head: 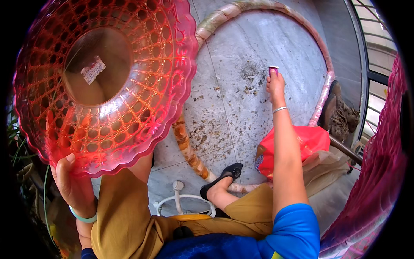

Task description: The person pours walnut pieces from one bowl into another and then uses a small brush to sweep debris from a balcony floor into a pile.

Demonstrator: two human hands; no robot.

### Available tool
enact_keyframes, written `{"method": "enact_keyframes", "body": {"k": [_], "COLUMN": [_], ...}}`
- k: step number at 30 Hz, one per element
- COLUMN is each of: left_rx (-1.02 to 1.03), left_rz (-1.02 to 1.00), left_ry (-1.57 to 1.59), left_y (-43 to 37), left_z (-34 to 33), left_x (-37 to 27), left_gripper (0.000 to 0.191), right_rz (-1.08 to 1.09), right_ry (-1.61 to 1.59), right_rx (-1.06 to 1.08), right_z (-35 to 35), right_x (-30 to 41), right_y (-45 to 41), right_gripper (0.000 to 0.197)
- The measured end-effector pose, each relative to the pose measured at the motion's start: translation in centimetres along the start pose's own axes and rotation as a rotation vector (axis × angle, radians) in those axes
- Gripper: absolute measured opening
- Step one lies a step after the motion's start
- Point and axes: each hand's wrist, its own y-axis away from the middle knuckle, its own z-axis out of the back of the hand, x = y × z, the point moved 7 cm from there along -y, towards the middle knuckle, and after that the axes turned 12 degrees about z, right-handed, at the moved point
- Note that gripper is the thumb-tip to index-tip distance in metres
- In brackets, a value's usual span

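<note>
My left hand (69,184) grips the near rim of a translucent pink plastic basket (155,106) with a scalloped edge and a pierced lattice wall. The basket is tilted up at the upper left, and a torn paper label sticks to its round base. My right arm reaches forward over the floor, and my right hand (276,84) is closed on a small purple object (273,69) with a pale rim; its kind cannot be told. Just left of that hand, dark and grey debris (254,76) lies scattered on the grey marble-look tiles.
A large wrapped hoop (190,152) lies around the debris. Near my right forearm are a red plastic bag (312,139) and a brown shoe (330,103). A white stool base (177,197) stands below me. Pink strings (372,168) hang at right; plants (19,152) stand at left.
</note>
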Motion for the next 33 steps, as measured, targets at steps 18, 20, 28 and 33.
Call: {"method": "enact_keyframes", "body": {"k": [18, 20, 28, 33], "left_rx": [-0.045, -0.048, -0.052, -0.077], "left_rz": [0.018, 0.003, 0.013, -0.011], "left_ry": [0.023, 0.039, 0.02, 0.029], "left_y": [0.3, 0.2, 0.3, 0.3], "left_z": [-2.2, -1.7, -0.5, -1.8], "left_x": [-0.4, -0.2, 0.0, -0.3], "left_gripper": [0.024, 0.029, 0.038, 0.039], "right_rz": [0.479, 0.438, 0.337, 0.42], "right_ry": [0.727, 0.698, 0.49, 0.599], "right_rx": [0.167, 0.197, 0.132, 0.133], "right_z": [-9.8, -9.5, -7.2, -7.9], "right_x": [0.4, -0.3, -0.4, -0.4], "right_y": [2.5, 2.1, 1.5, 1.3], "right_gripper": [0.033, 0.034, 0.038, 0.038]}}
